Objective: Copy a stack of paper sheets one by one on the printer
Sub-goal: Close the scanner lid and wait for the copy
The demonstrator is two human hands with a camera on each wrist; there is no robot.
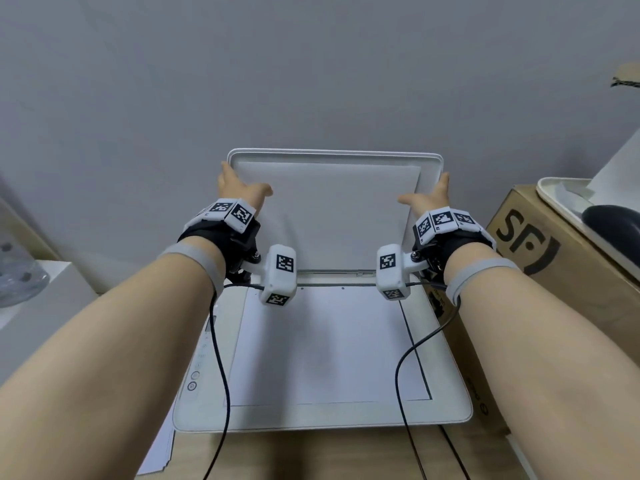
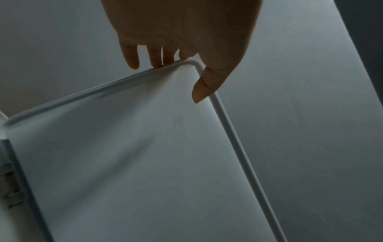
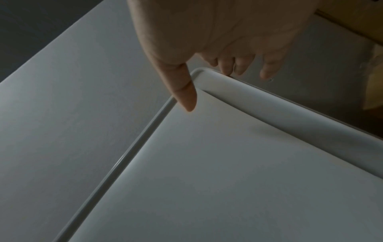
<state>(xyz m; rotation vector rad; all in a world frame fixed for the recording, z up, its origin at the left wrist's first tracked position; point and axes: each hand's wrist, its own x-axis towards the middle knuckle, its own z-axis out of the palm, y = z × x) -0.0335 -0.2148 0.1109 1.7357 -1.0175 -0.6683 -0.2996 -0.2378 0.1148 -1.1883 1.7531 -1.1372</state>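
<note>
A white printer (image 1: 446,375) stands on a wooden table with its lid (image 1: 332,216) raised against the wall. One white sheet (image 1: 329,348) lies flat on the scanner glass. My left hand (image 1: 239,185) is at the lid's top left corner; in the left wrist view its straight fingers (image 2: 157,60) reach behind the rim of the lid (image 2: 124,163) and the thumb lies in front. My right hand (image 1: 429,195) mirrors it at the top right corner, fingers (image 3: 228,65) behind the lid (image 3: 228,180), thumb spread in front. A stack of paper (image 1: 159,452) pokes out beside the printer's front left corner.
The button panel (image 1: 199,362) runs down the printer's left side. A cardboard box (image 1: 540,244) stands close on the right, carrying a white tray (image 1: 554,192) and a dark rounded object (image 1: 613,220). A white block (image 1: 45,306) and a clear container (image 1: 17,271) sit left.
</note>
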